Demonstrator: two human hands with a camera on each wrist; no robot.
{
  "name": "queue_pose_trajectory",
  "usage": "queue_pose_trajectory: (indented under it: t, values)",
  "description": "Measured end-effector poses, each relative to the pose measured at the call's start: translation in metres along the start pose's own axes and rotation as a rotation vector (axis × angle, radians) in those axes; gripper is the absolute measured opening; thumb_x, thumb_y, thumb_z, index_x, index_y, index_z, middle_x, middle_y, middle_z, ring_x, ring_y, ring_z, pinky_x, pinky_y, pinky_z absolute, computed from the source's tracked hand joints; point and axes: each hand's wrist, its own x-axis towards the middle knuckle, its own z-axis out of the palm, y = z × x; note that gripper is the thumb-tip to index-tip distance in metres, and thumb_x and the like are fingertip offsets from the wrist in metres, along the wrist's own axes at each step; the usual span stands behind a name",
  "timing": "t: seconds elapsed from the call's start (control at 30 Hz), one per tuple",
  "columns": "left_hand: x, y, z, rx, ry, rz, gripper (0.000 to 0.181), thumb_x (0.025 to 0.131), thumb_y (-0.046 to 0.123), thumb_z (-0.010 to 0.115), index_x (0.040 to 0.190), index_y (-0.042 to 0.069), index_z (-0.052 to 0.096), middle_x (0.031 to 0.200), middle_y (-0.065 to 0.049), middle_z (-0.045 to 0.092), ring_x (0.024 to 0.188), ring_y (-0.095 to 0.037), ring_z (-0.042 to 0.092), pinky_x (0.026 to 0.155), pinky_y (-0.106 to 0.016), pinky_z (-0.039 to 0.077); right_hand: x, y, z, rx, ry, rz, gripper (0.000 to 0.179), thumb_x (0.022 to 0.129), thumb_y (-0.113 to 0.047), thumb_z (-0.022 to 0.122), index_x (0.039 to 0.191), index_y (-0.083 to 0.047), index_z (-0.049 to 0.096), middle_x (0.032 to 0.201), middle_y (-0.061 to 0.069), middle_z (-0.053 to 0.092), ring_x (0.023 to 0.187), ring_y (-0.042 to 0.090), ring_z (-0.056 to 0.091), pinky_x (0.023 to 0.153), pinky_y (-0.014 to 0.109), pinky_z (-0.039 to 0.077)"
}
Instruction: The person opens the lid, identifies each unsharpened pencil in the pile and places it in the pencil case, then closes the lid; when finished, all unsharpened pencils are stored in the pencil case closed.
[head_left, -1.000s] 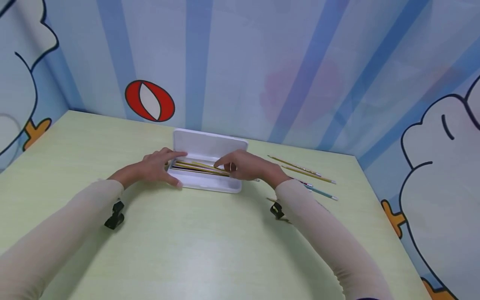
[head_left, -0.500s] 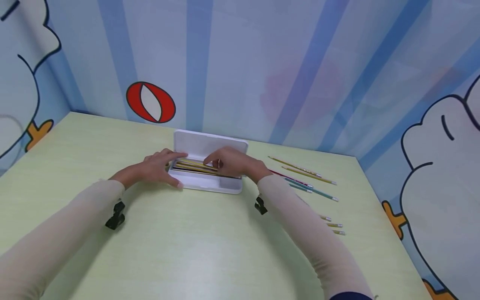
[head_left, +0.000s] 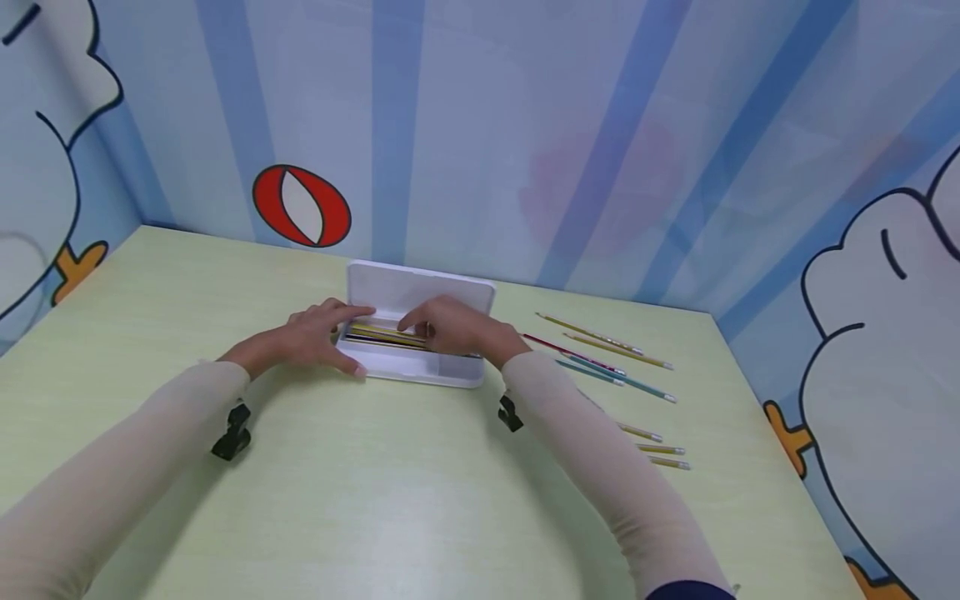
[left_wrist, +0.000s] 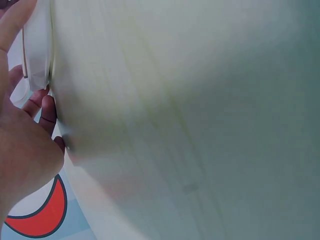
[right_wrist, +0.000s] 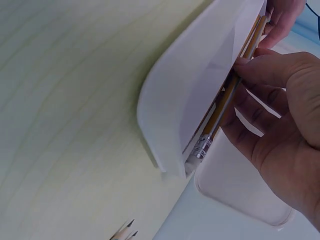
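Note:
A white pencil case [head_left: 397, 362] lies on the table, its lid [head_left: 390, 286] raised at the back. My left hand [head_left: 311, 333] holds its left end, thumb at the front edge and forefinger near the lid hinge. Several yellow and dark pencils [head_left: 375, 333] lie lengthwise inside. Over the case's right half, my right hand [head_left: 461, 327] pinches a yellow pencil [right_wrist: 216, 117] between thumb and fingers. In the right wrist view this pencil runs along the case's inside, its eraser end at the right end wall. My right fingers hide part of the pencils.
Right of the case lie two yellow pencils [head_left: 622, 350], a red pencil [head_left: 551, 343] and two teal pencils [head_left: 633, 383]. Nearer me, more yellow pencils [head_left: 662, 450] are partly covered by my right sleeve [head_left: 592, 450]. A striped blue backdrop [head_left: 465, 142] borders the table's far edge.
My right hand has moved left along the case with the yellow pencil, which now lies lower among the others. My left hand has stayed in place.

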Motion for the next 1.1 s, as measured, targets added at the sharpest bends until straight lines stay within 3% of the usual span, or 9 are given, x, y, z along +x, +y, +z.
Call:
queue_pose_trajectory:
  t: [0.43,0.67,0.83,1.1]
  values:
    - [0.002,-0.002,0.004,-0.003,-0.002,0.003,0.1,0.076,0.048,0.083,0.157,0.019,0.032,0.147,-0.025,0.036,0.136,-0.045,0.035,0.11,-0.069,0.025,-0.002,-0.005,0.0,-0.009,0.002,0.014,0.037,0.094,0.003,0.057,0.127,-0.01,0.069,0.104,0.005,0.073,0.089,0.014,0.061,0.084,0.025,0.052]
    - [0.001,-0.003,0.005,0.005,-0.001,0.005,0.103,0.075,0.05,0.084,0.157,0.019,0.031,0.147,-0.025,0.036,0.136,-0.046,0.035,0.111,-0.069,0.025,-0.01,-0.006,-0.006,0.005,-0.015,0.071,0.037,0.095,-0.002,0.06,0.129,-0.013,0.068,0.109,0.003,0.072,0.095,0.013,0.063,0.087,0.026,0.053]
    - [0.0,-0.001,0.004,0.0,-0.001,0.006,0.103,0.075,0.049,0.084,0.157,0.019,0.03,0.148,-0.024,0.036,0.136,-0.045,0.034,0.111,-0.068,0.027,-0.03,-0.002,-0.015,0.017,-0.021,0.052,0.038,0.095,-0.002,0.057,0.132,-0.01,0.066,0.112,0.007,0.071,0.099,0.017,0.068,0.088,0.029,0.055]
    - [0.002,-0.001,0.0,0.01,-0.006,0.002,0.102,0.075,0.048,0.083,0.157,0.018,0.03,0.151,-0.025,0.032,0.137,-0.045,0.032,0.111,-0.07,0.025,-0.078,0.018,-0.025,0.075,0.008,0.022,0.041,0.094,0.003,0.056,0.134,-0.004,0.062,0.114,0.014,0.068,0.1,0.023,0.068,0.089,0.034,0.056]
